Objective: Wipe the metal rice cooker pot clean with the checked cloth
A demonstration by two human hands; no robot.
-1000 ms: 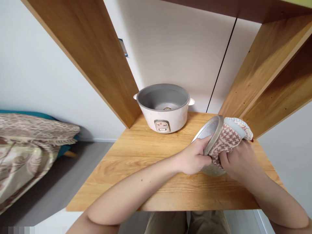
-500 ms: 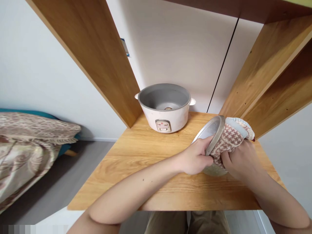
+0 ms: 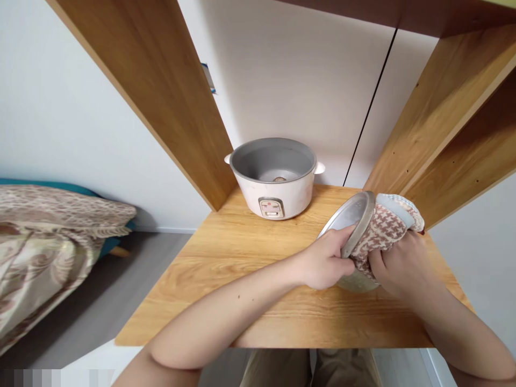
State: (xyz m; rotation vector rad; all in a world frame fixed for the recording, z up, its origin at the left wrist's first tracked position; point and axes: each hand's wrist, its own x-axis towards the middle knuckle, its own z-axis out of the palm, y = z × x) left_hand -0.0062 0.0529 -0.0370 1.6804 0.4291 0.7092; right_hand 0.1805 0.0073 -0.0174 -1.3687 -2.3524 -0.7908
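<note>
My left hand (image 3: pixel 322 264) grips the rim of a round metal lid (image 3: pixel 350 215), held tilted on edge above the wooden shelf (image 3: pixel 242 258). My right hand (image 3: pixel 403 263) presses a red-and-white houndstooth cloth (image 3: pixel 381 228) against the lid's right side, fingers closed on the cloth. Behind them, at the back of the shelf, a white rice cooker (image 3: pixel 274 177) stands uncovered, its grey inside bare.
Slanted wooden side panels (image 3: pixel 161 91) flank the shelf left and right, with a white wall behind. A bed with a patterned brown blanket (image 3: pixel 48 236) lies at the far left, over grey floor.
The lid, cloth and both hands keep nearly the same pose; the whole view has drifted slightly to the right.
</note>
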